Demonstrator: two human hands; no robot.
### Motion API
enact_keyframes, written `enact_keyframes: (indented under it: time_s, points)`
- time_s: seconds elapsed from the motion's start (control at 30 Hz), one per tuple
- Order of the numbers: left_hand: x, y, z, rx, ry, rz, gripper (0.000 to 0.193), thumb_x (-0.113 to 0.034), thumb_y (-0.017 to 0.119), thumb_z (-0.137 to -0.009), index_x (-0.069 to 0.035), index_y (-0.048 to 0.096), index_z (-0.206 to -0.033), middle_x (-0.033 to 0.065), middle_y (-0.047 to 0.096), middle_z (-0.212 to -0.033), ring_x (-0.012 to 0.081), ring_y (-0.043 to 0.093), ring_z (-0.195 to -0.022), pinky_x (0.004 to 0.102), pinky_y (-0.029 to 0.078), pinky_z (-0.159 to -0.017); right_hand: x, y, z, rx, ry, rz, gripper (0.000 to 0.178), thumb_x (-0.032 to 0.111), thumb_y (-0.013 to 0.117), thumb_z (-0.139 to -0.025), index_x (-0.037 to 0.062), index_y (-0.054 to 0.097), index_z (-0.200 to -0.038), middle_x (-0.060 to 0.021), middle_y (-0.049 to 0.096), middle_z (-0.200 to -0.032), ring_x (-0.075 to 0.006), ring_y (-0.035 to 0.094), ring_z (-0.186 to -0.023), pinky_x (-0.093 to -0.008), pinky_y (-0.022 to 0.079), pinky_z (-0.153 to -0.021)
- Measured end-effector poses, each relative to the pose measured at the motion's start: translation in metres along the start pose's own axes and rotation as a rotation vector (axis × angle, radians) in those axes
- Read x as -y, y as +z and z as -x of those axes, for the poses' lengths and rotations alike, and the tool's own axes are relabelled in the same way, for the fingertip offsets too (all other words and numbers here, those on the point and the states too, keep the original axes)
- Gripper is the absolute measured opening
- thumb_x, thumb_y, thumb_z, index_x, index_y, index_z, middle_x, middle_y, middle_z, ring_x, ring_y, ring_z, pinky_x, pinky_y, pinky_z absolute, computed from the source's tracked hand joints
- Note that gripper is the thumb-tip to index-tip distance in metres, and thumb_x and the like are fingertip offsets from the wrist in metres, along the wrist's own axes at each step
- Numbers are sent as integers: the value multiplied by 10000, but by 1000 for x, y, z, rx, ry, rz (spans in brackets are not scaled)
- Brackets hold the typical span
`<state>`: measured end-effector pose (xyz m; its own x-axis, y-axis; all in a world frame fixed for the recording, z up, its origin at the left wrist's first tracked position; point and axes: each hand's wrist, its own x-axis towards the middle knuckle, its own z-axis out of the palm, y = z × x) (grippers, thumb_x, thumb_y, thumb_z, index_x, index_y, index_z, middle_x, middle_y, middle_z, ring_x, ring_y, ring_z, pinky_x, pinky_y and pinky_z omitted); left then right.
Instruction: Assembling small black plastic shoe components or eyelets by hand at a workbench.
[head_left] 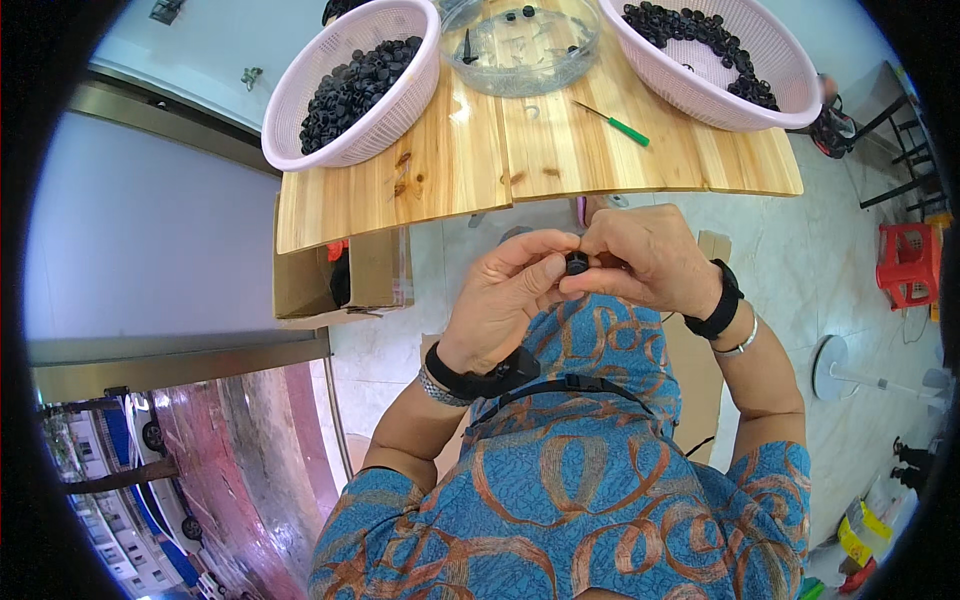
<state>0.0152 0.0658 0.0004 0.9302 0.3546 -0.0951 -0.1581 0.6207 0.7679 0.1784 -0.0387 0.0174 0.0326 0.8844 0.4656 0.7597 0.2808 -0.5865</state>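
Above my lap, just off the near edge of the wooden table (pixel 460 170), both hands meet at a small round black plastic part (pixel 577 263). My left hand (pixel 510 290) pinches it from the left between thumb and fingers. From the right, my right hand (pixel 645 258) closes its thumb and fingers on the same part. Fingers cover much of it, so its details are hidden. A pink basket (pixel 425 75) heaped with small black parts (pixel 360 95) stands at the table's left. Another pink basket (pixel 690 105), at the right, holds more black parts (pixel 690 25).
Between the baskets is a clear plastic tub (pixel 520 85) with a few black pieces. A screwdriver with a green handle (pixel 628 131) lies near it. Below the table's left side stands a cardboard box (pixel 375 265). A red stool (pixel 908 265) and a white fan (pixel 830 368) are at the right.
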Motion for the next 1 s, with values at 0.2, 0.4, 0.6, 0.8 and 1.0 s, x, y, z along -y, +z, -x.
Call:
enact_keyframes:
  time_s: [0.2,0.4,0.6,0.8,1.0]
  points:
    - [-2,-4,-1,49,-78,56,226,-85,482,-907,-44,525,-1126,71,572,-1068,143,583,-929,291,505,-819,-4,-2,-7,-47,-165,8,323,385,656,-733,107,492,-722,-33,498,-580,-227,522,-514,-316,400,-452]
    - [-7,1,-9,-10,-53,62,280,-119,496,-902,0,465,-1153,105,559,-1086,184,579,-970,291,509,-793,-9,-2,-9,-27,-53,-55,323,360,684,-708,82,520,-728,-55,495,-594,-238,504,-519,-309,386,-465]
    - [-18,-4,-15,5,-129,-192,314,-183,503,-908,31,463,-1134,128,563,-1066,181,598,-884,256,497,-717,-11,9,-6,-126,-84,61,354,402,667,-706,81,518,-706,-68,497,-579,-253,528,-524,-325,408,-465]
    - [-21,-7,-13,114,-252,-321,405,-312,386,-949,59,521,-1040,162,599,-957,203,607,-812,268,512,-652,-8,13,-10,-162,-98,116,341,374,678,-701,76,513,-698,-62,499,-572,-247,533,-519,-327,423,-467]
    - [-17,-10,-10,77,-189,-225,426,-377,395,-942,8,571,-897,104,609,-748,142,587,-635,233,485,-554,0,10,-13,-106,-121,86,328,362,670,-722,68,523,-732,-56,503,-578,-231,532,-520,-312,420,-469]
